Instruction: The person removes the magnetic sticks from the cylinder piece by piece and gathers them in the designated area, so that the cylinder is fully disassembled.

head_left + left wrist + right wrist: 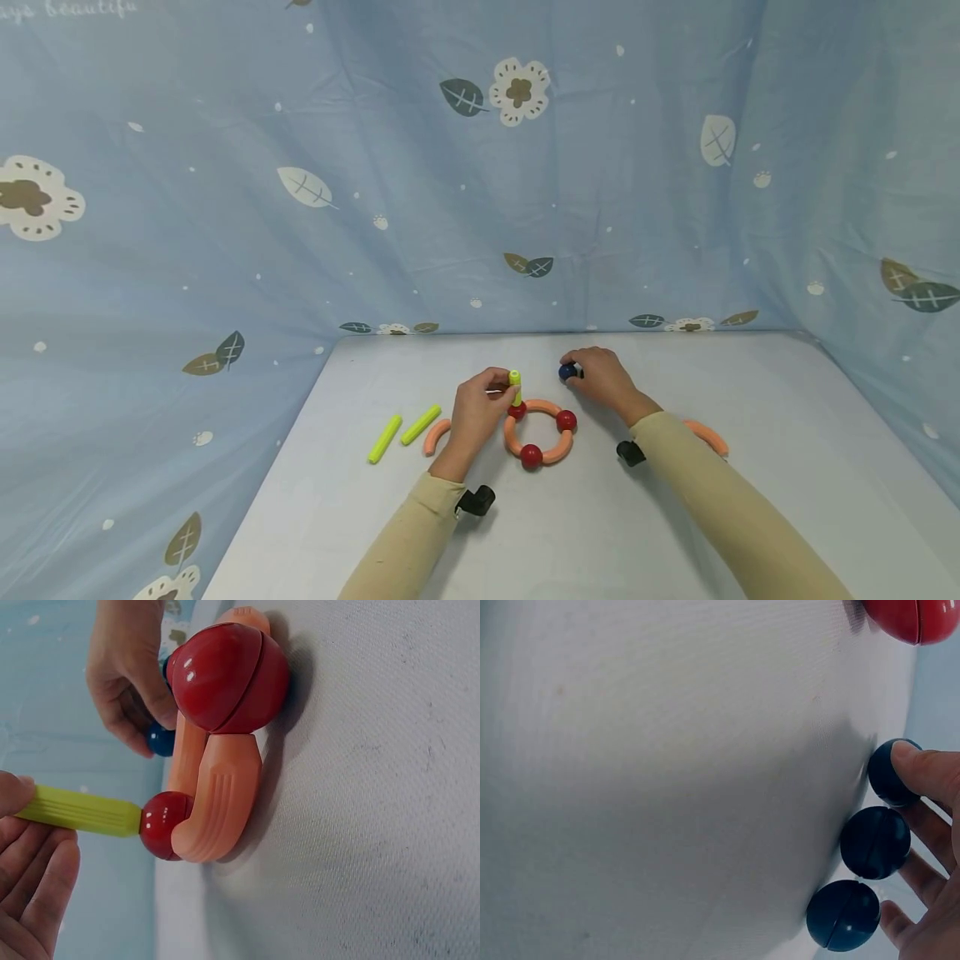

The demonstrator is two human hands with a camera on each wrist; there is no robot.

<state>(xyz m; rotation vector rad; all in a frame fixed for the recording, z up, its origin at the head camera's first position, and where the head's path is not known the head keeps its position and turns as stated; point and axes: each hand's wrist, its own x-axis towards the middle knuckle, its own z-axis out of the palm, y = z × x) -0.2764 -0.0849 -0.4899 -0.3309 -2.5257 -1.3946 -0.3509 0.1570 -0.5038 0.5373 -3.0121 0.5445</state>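
Note:
My left hand [474, 412] pinches a yellow-green rod [515, 385] near its upper end. The rod stands upright, its lower end touching a red ball [161, 825] in a ring of curved orange rods [510, 437] and red balls on the table. Behind the ring to the right, my right hand [606, 382] grips a blue ball [567, 372] with the thumb on its near side. The right wrist view shows this ball [892, 776] in a row with a second blue ball [875, 841] and a third blue ball [844, 915], close by the other fingers.
Left of the ring lie two loose yellow-green rods, one nearer the edge [385, 439] and one beside it [421, 424]. A curved orange rod [437, 437] is by my left wrist; another curved rod [707, 437] lies beyond my right forearm. A patterned blue curtain [420, 208] hangs behind the white table [315, 508].

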